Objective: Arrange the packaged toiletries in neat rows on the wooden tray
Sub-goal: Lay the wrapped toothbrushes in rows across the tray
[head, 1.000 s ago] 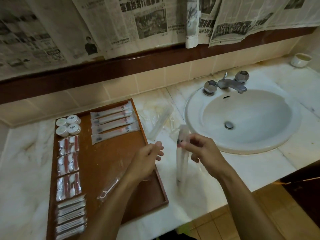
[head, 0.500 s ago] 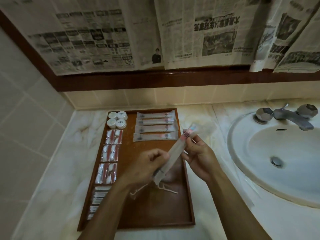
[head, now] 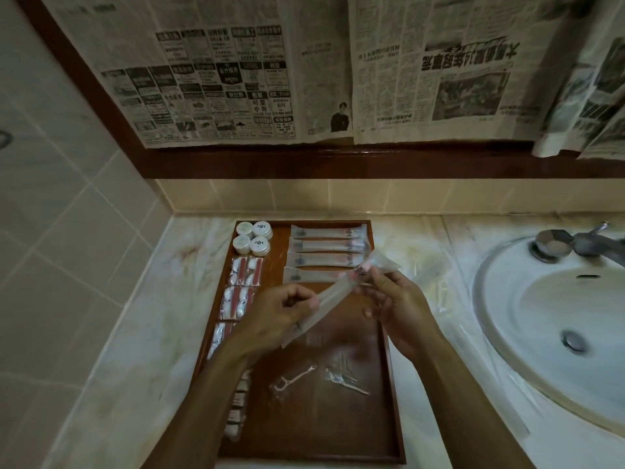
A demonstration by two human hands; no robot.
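Both hands, left hand (head: 280, 318) and right hand (head: 397, 308), grip one long clear toothbrush packet (head: 341, 292) above the wooden tray (head: 394, 394), four matching packets (head: 326, 253) rowed behind.

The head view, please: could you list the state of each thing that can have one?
Long clear packet: held above the tray, tilted, by both hands.
Left hand: grips its lower end.
Right hand: pinches its upper part.
Wooden tray: partly filled.
Four long packets: lying flat in a row.
Four round tubs: lidded, clustered in the far left corner.
Floss pick: loose on the tray.
Sink: drain stopper in place; tap blurred.
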